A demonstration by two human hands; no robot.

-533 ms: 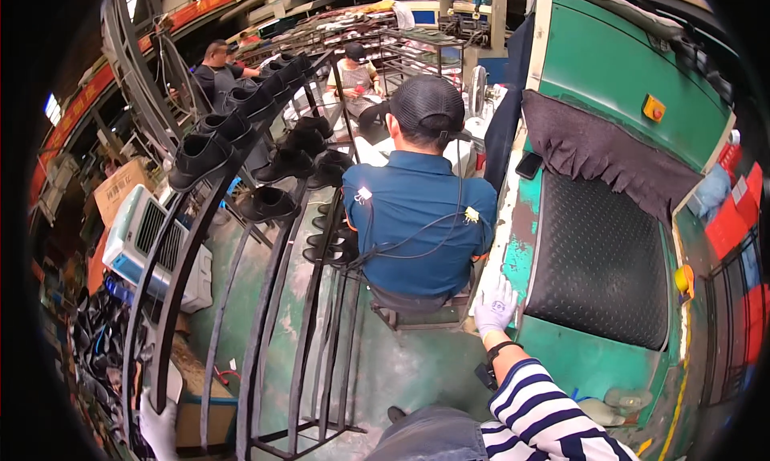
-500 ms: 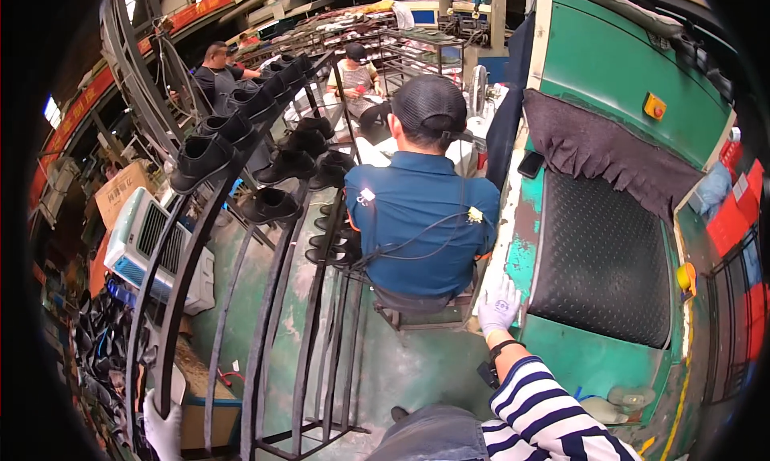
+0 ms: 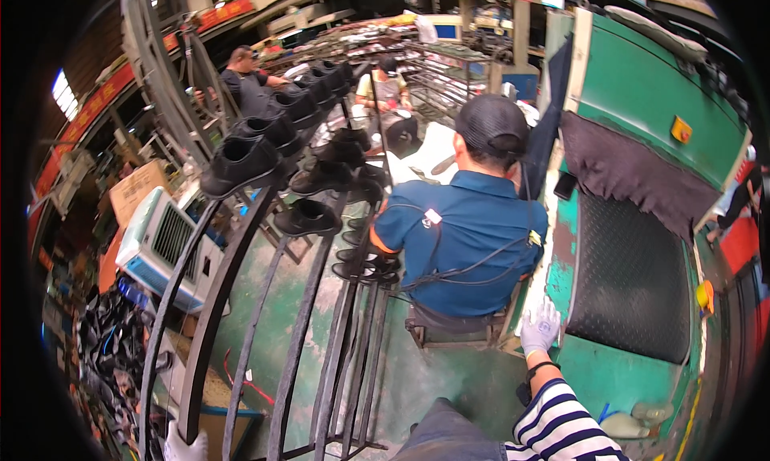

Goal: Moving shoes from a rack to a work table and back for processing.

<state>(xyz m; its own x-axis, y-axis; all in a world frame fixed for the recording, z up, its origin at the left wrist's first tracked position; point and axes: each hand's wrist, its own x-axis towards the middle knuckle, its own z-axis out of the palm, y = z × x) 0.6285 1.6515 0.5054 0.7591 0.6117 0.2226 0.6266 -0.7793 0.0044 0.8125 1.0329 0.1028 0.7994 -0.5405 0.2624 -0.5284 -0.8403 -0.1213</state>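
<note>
My left hand (image 3: 186, 443), in a pale work glove, is closed round the near end of a dark metal rail (image 3: 215, 324) of a shoe rack at the lower left. Part of that hand is cut off by the picture's lower edge. Black shoes (image 3: 242, 162) stand in a row on the rack's upper rails, with further pairs on lower tiers. My right hand (image 3: 540, 328), gloved too, lies with its fingers stretched out on the pale edge of a green machine (image 3: 597, 373). It holds nothing. A black ridged conveyor belt (image 3: 630, 276) runs beside it.
Just ahead sits a person in a blue shirt (image 3: 469, 236), between rack and machine. A phone (image 3: 565, 186) lies on the machine's edge. At left stand a white air cooler (image 3: 172, 240) and a carton (image 3: 138, 192). Two more people work farther back, near shelving.
The whole scene has shifted right and slightly down in the picture. My left hand still holds the rail, and my right hand still rests on the machine's edge. The seated person's head has turned somewhat.
</note>
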